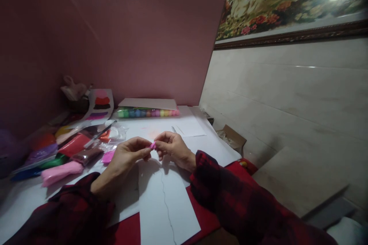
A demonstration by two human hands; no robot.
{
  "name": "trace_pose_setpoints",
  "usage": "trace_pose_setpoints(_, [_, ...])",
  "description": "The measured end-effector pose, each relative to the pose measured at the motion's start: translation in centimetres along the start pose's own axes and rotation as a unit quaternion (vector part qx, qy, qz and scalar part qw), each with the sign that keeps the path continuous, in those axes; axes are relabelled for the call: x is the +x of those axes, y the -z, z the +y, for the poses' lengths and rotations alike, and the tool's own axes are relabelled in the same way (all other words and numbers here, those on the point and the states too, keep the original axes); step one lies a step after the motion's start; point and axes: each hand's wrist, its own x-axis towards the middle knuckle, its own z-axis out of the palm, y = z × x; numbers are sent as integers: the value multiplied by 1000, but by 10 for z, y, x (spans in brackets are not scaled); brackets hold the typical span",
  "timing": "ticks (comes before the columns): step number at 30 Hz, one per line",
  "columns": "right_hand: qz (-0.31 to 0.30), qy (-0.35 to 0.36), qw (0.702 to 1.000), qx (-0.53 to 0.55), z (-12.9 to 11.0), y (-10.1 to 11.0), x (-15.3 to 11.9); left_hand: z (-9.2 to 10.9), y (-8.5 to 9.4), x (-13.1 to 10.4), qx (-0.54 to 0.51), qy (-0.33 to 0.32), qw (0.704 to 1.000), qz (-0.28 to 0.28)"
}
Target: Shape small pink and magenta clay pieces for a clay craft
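Note:
A small bright pink piece of what looks like soft clay (153,145) is pinched between both hands, above the upper end of a white sheet (163,206) with a wavy pencil line. My left hand (126,157) grips its left side with thumb and index finger. From the right, my right hand (173,148) holds the same piece with closed fingertips. A flatter pink lump (108,157) lies just left of my left hand, partly hidden by it.
Colourful clay packets (74,144) are heaped at the left. A bag of coloured balls (148,113) lies at the back under a pale board (146,103). Behind my right hand is a pen (174,129) on paper. An open cardboard box (234,138) stands to the right.

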Motion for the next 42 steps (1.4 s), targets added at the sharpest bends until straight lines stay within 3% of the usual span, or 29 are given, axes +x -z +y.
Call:
trace_pose_setpoints(5, [-35,-73,995,50,1,4,1,11,-9,-6,-25,15,999,-24])
trace_pose_setpoints(8, [-41,-68,996,35,3,4,1,13,-11,-8,3,29,999,-29])
trace_pose_setpoints(16, [-9,58,994,-95,2,-1,0,8,-7,-5,-2,24,1000,11])
trace_pose_setpoints(20, [-19,149,957,-247,1,-3,-5,8,-5,-5,-17,29,999,-13])
trace_pose_setpoints(27, [-2,247,919,-309,0,-4,-8,9,-8,-7,-52,65,996,-15])
trace_pose_setpoints(36, [16,309,868,-389,-3,-2,-9,8,-7,-7,-63,66,996,-24])
trace_pose_setpoints(42, [2,329,859,-392,-3,-1,-9,9,-8,-9,-34,85,995,-40])
